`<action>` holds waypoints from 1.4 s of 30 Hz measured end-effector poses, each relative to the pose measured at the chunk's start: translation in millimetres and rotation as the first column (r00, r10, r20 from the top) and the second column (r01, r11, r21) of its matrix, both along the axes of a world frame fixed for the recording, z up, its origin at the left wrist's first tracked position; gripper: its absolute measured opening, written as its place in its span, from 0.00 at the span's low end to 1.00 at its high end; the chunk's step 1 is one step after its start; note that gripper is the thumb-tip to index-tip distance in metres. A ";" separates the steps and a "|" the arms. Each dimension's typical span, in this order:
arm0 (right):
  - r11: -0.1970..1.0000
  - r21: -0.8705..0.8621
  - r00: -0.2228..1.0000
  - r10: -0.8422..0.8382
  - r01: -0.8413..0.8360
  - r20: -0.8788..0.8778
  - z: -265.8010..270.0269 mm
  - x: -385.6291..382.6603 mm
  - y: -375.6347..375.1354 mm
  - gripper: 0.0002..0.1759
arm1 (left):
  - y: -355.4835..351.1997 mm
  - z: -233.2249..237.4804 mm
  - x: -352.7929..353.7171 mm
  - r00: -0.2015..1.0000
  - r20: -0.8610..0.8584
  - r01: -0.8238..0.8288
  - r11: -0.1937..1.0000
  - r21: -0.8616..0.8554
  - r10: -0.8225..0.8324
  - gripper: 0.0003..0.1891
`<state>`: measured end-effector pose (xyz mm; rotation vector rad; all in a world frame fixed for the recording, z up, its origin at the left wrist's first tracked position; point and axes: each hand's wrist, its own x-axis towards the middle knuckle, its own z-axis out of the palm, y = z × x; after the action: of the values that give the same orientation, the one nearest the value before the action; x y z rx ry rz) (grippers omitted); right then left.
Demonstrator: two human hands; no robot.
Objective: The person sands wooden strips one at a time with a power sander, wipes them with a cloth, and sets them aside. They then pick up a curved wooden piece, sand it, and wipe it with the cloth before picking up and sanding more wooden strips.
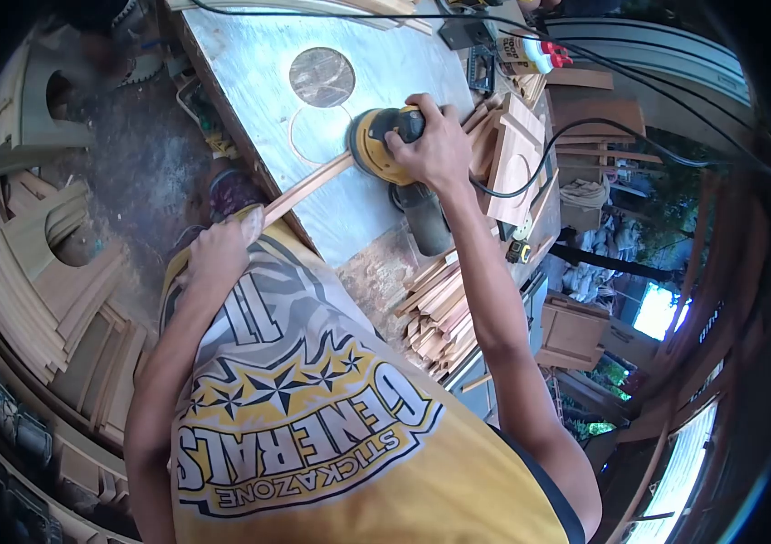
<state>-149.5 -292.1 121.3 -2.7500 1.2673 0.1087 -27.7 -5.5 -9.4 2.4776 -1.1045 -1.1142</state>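
My right hand [435,150] grips the top of a yellow and black orbital sander [372,145], whose dark dust canister [424,220] points back toward me. The sander's pad rests on the far end of a narrow wood strip [308,187]. At the near end, the fingers of my left hand [220,249] are closed around the strip, close to my body. Beneath lies a pale, worn board [340,222] on the workbench, with a round hole [322,77] and a lighter ring mark beside the sander. The pad's underside is hidden.
Stacked wood strips [444,313] lie right of the board, near wooden panels [517,159] and a tape measure [519,251]. A glue bottle [522,53] stands at the back. A black cable [540,172] loops across the right. Cut wood pieces [50,272] fill the left side.
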 end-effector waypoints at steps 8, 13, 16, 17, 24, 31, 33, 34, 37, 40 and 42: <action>0.986 0.004 0.986 0.166 -0.166 0.018 2.3 18.5 66.0 0.30 | -23.8 3.2 0.6 0.998 -0.056 0.002 0.998 -0.059 -0.006 0.12; 0.989 -0.004 0.989 0.147 -0.147 0.026 -1.0 10.7 35.4 0.31 | -28.7 15.2 13.4 1.000 -0.011 -0.011 0.999 -0.045 0.010 0.09; 0.987 -0.018 0.985 0.159 -0.158 0.062 -2.9 9.8 33.2 0.30 | -27.1 7.3 14.6 1.000 -0.013 0.008 0.998 -0.062 -0.009 0.10; 0.983 -0.026 0.981 0.184 -0.183 0.069 -3.6 10.4 38.4 0.30 | -31.3 4.7 15.0 1.000 -0.008 0.019 0.997 -0.070 -0.019 0.09; 0.962 0.039 0.960 0.266 -0.270 0.084 -0.1 31.0 101.5 0.29 | -45.1 10.0 17.5 0.998 -0.054 0.043 0.999 -0.023 -0.044 0.10; 0.956 0.038 0.950 0.285 -0.292 0.132 -3.3 27.6 123.8 0.28 | -45.1 11.2 20.6 0.998 -0.065 0.024 0.999 -0.045 -0.027 0.11; 0.964 0.027 0.954 0.258 -0.265 0.152 -3.0 25.8 118.0 0.27 | -42.8 12.2 18.7 0.997 -0.068 0.031 0.998 -0.047 -0.034 0.11; 0.966 0.024 0.956 0.250 -0.256 0.152 -2.8 27.1 114.7 0.27 | -42.7 12.9 17.5 0.997 -0.070 0.036 0.998 -0.053 -0.039 0.10; 0.969 0.008 0.963 0.246 -0.248 0.107 -1.7 30.8 112.6 0.27 | -44.7 14.3 19.6 0.996 -0.055 0.068 0.996 -0.056 -0.071 0.10; 0.955 0.051 0.950 0.284 -0.292 0.132 1.2 33.7 123.8 0.28 | -46.6 14.4 19.4 0.994 -0.065 0.081 0.996 -0.024 -0.083 0.10; 0.961 0.081 0.960 0.254 -0.264 0.117 1.5 32.7 125.4 0.28 | -42.2 15.5 17.4 0.997 -0.051 0.059 0.998 -0.020 -0.060 0.10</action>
<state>-116.7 -166.6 122.8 -2.7825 0.8487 0.0433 -10.2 -47.6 6.0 2.4023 -1.1759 -1.1718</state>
